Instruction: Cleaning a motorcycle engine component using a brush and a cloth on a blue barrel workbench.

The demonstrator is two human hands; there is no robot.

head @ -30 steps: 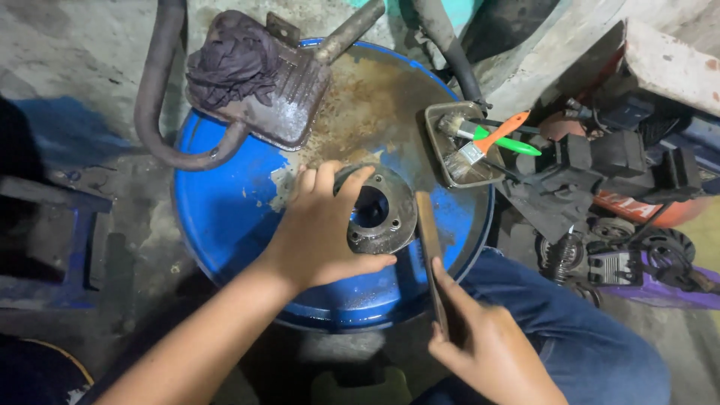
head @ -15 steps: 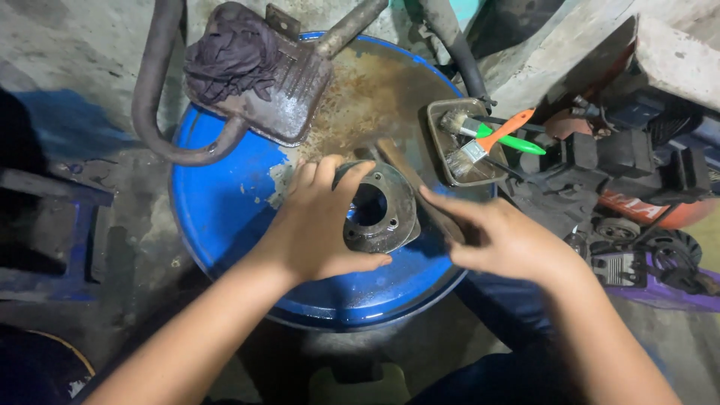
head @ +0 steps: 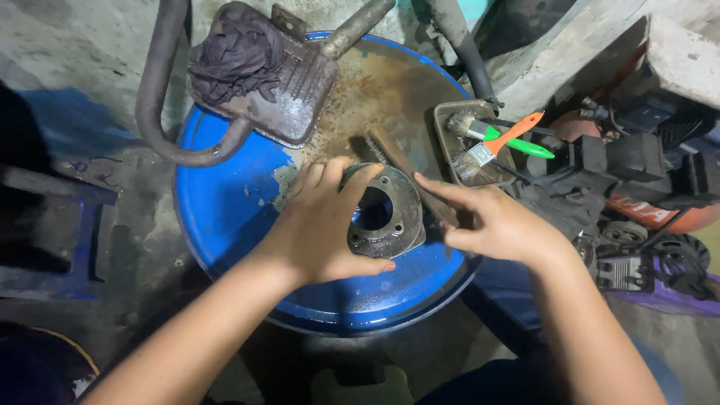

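A round grey metal flange (head: 384, 211) with a centre hole and bolt holes lies on the lid of a blue drum (head: 225, 202). My left hand (head: 322, 225) clasps the flange from its left side, thumb under the near rim. My right hand (head: 491, 223) holds a long flat metal file (head: 386, 150) that runs up and left past the flange's far right edge, its tip on the rusty middle of the lid.
A rusty exhaust part with a curved pipe (head: 161, 112) and a dark rag (head: 236, 52) sits at the drum's far left. A small metal tray (head: 469, 142) holds an orange-handled brush (head: 499, 142) and a green-handled brush (head: 517, 142). Engine parts (head: 637, 172) lie at right.
My right hand came up from the drum's near edge with the file and laid it against the flange's right side. My left hand stayed on the flange.
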